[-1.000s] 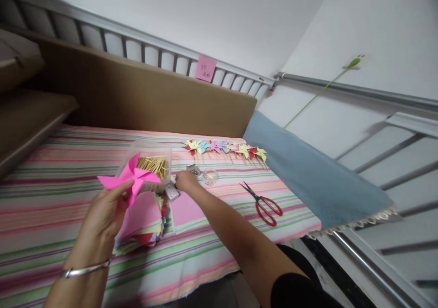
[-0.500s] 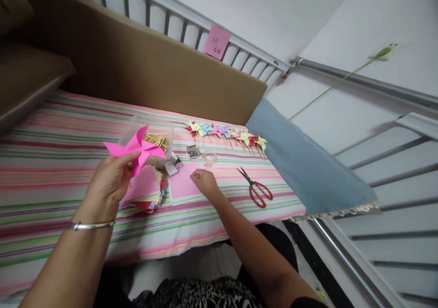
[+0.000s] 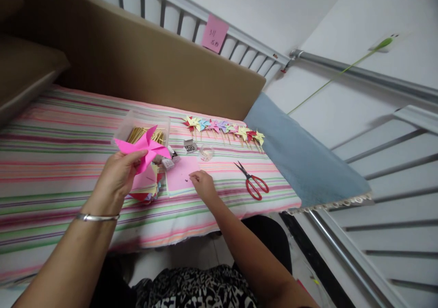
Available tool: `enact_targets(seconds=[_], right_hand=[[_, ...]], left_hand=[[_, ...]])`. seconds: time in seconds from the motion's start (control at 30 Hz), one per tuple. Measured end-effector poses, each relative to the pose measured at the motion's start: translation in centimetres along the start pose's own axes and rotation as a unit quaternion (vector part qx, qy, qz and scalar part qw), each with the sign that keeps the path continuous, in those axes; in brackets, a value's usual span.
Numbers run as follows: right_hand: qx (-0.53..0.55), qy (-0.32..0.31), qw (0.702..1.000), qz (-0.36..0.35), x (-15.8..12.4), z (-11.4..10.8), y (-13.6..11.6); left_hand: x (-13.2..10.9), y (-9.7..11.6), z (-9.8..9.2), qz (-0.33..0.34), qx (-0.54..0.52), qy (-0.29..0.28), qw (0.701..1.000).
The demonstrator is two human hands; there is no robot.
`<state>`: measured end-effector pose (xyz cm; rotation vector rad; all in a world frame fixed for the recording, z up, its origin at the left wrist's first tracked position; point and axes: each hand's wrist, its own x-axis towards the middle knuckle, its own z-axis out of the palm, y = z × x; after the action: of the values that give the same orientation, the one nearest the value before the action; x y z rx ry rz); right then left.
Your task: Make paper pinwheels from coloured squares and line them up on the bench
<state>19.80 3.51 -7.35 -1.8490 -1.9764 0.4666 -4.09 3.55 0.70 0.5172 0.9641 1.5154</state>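
My left hand (image 3: 118,173) pinches a bright pink paper pinwheel (image 3: 150,148), raised above a stack of coloured paper squares (image 3: 145,185). On the right, my right hand (image 3: 203,185) has its fingertips pressed together at the edge of a pale pink paper sheet (image 3: 179,173); whatever they hold, if anything, is too small to make out. A tiny dark piece (image 3: 186,180) shows on the sheet beside those fingertips. Behind the pinwheel stands a clear plastic box (image 3: 128,121) of thin wooden sticks (image 3: 137,134).
Red-handled scissors (image 3: 251,182) lie right of my right hand. Finished pinwheels on sticks (image 3: 222,127) line the back. A small box of metal bits (image 3: 190,146), a clear dish (image 3: 206,153) and a small white box (image 3: 167,163) sit between. A cardboard panel (image 3: 153,66) borders the striped cloth.
My left hand and the pinwheel have shifted slightly right. The tiny dark piece now shows on the pink sheet beside my right fingertips. The whole view has shifted a little.
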Motion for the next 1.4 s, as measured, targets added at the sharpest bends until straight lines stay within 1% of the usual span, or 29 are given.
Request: enact_targets(seconds=[0.1,0.3,0.43,0.6,0.67,0.77,0.87,0.97,1.1,1.23,1.4], right_hand=[[-0.011,-0.005,1.000,0.013,-0.4,0.3,-1.0],[-0.038,-0.043,0.998,0.027,0.5,1.0,-2.2],[-0.029,-0.061,0.997,0.032,0.8,0.8,-2.2],[0.002,-0.065,0.997,0.041,0.9,0.1,-1.3],[0.011,-0.055,0.998,0.032,0.7,0.0,-1.0],[0.020,-0.033,0.999,-0.006,0.1,0.2,-0.9],[0.021,-0.019,0.998,-0.051,-0.5,0.7,-1.1],[0.005,-0.016,0.997,-0.073,-0.9,1.3,-1.2],[-0.023,-0.029,0.997,-0.073,-0.5,1.8,-1.2],[-0.035,-0.046,0.996,-0.068,0.1,1.7,-1.2],[-0.033,-0.054,0.997,-0.048,0.3,1.7,-0.9]], left_hand=[[-0.1,-0.4,0.4,-0.004,0.007,-0.004,1.000],[-0.7,-1.4,1.3,-0.021,0.022,0.003,1.000],[-0.8,-1.6,1.4,-0.032,0.016,0.002,0.999],[-0.2,-1.2,0.7,-0.024,0.005,0.008,1.000],[-0.1,-1.0,0.5,-0.018,0.004,0.007,1.000],[-0.2,-0.9,0.6,-0.016,0.005,0.005,1.000],[-0.4,-0.9,0.8,-0.019,0.011,0.008,1.000],[-0.5,-0.9,0.9,-0.024,0.013,0.013,1.000],[-0.3,-1.2,0.8,-0.024,0.011,0.007,1.000],[-0.1,-1.7,0.8,-0.029,0.013,0.010,0.999],[-0.3,-1.8,1.1,-0.037,0.015,-0.012,0.999]])
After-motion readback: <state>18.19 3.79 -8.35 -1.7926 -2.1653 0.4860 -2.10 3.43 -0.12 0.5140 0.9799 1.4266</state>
